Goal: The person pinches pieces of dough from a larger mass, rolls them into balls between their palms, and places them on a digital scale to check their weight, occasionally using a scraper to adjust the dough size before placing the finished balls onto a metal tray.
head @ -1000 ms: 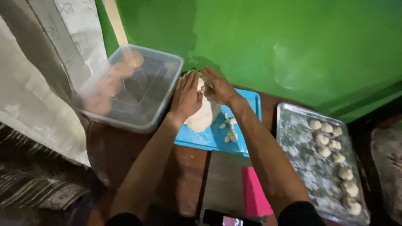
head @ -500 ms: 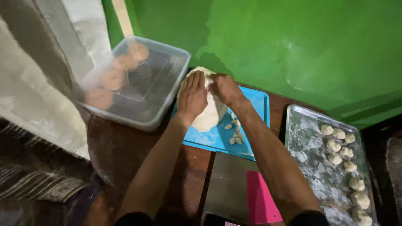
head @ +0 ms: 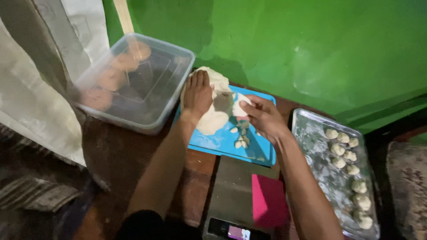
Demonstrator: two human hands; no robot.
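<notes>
Head view: I see both hands over the blue board (head: 222,141)
Left hand (head: 198,94): laid flat, fingers together, pressing the dough mass (head: 214,116)
Right hand (head: 262,116): pinched on a small dough piece (head: 240,108)
Dough location: on the board, beside the clear tub (head: 133,84)
Right side: metal tray (head: 311,146) with dough balls (head: 348,155)
</notes>
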